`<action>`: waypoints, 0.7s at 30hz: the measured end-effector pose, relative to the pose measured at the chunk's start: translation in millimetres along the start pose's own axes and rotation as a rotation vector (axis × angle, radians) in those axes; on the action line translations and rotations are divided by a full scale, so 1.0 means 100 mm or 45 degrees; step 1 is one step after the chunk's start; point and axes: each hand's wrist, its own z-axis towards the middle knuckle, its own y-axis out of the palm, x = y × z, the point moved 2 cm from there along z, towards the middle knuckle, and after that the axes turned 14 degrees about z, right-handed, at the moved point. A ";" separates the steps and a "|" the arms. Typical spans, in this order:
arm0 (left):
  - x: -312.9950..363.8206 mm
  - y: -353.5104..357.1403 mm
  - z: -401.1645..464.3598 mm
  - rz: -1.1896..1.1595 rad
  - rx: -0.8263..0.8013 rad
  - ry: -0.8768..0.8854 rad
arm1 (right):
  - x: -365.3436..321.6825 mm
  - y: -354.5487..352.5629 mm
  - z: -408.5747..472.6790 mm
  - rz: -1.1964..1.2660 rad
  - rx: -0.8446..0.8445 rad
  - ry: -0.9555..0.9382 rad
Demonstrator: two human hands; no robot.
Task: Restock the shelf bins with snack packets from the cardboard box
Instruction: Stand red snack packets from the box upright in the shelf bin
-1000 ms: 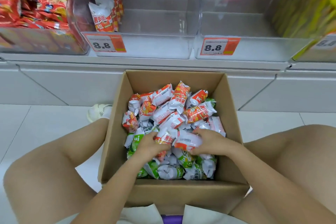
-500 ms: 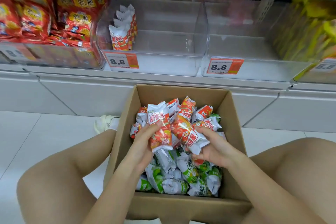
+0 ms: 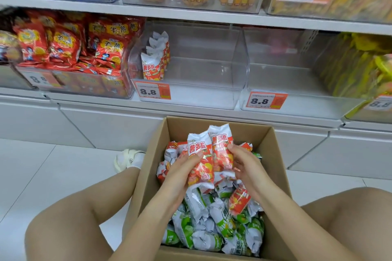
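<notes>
Both forearms reached forward over the open brown cardboard box. The left hand held its grip clamped on an upright red-and-white snack packet, thumb across its front. The right hand gripped a second red-and-white packet just beside it, above the loose packets in the box, below the clear plastic shelf bin.
</notes>
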 end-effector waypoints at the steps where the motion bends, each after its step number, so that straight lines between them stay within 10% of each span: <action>1: 0.03 -0.01 0.00 0.030 -0.005 0.011 | -0.01 0.05 0.01 -0.029 0.003 0.014; 12: 0.50 -0.40 0.11 0.234 0.040 0.191 | -0.30 0.67 0.24 -0.273 -0.239 -0.007; 21: 1.79 -1.09 0.67 0.742 0.739 0.685 | -1.08 1.51 0.89 -0.401 -0.196 -0.371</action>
